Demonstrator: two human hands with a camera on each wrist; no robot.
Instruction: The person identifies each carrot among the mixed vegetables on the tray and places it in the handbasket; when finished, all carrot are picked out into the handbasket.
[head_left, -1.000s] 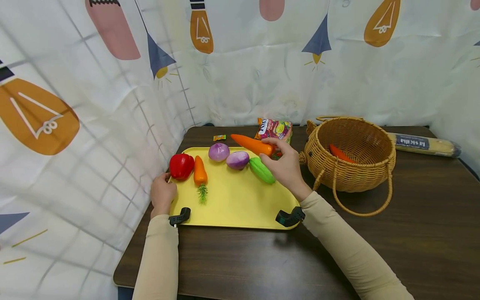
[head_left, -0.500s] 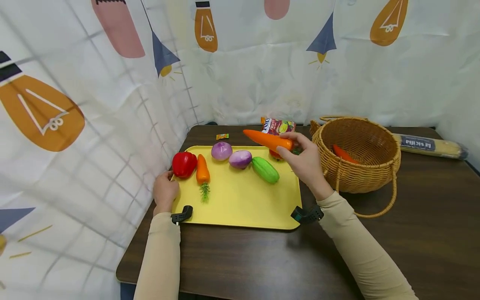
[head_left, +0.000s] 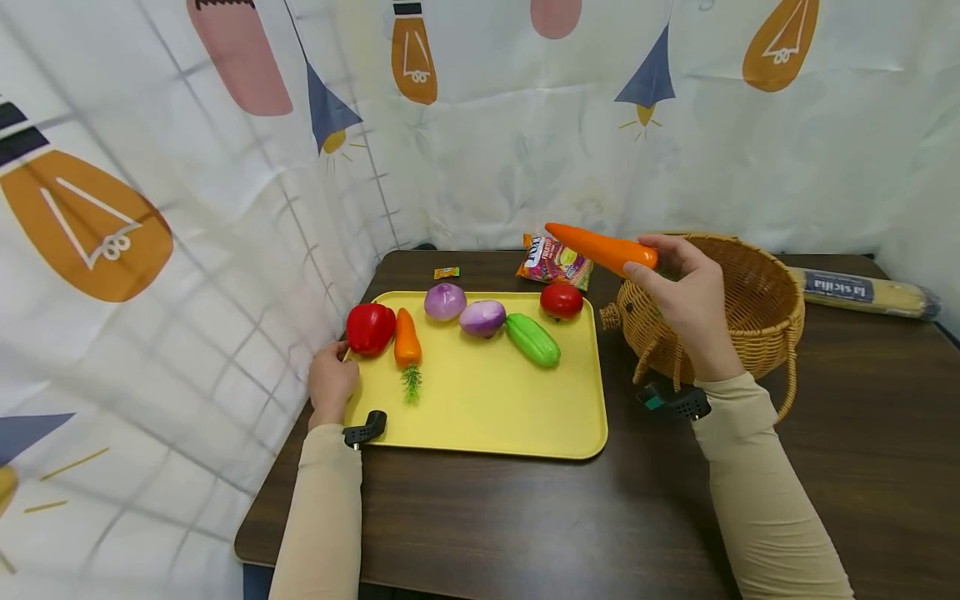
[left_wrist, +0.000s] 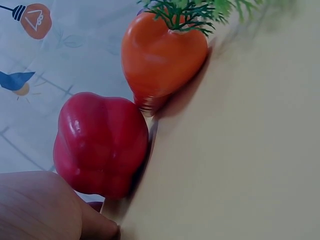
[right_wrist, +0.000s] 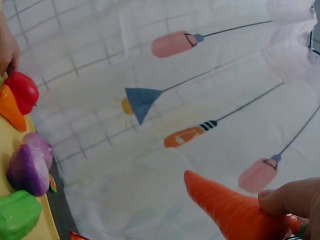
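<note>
The carrot (head_left: 597, 247), pointing toward ten o'clock, could slip because the right grip (head_left: 692, 293) pinches only its thick end (head_left: 633, 253).

Head view: evenly lit, pale glare on tabletop (head_left: 495, 517); wrist views dimmer, cooler; left wrist, soft shadows on tray (left_wrist: 230, 150)

The high head view faced forward and down; closer wrist views, the right toward the white lamp-printed cloth curtain (right_wrist: 160, 115), all sharing the flat yellow rectangular tray (head_left: 472, 400)
</note>
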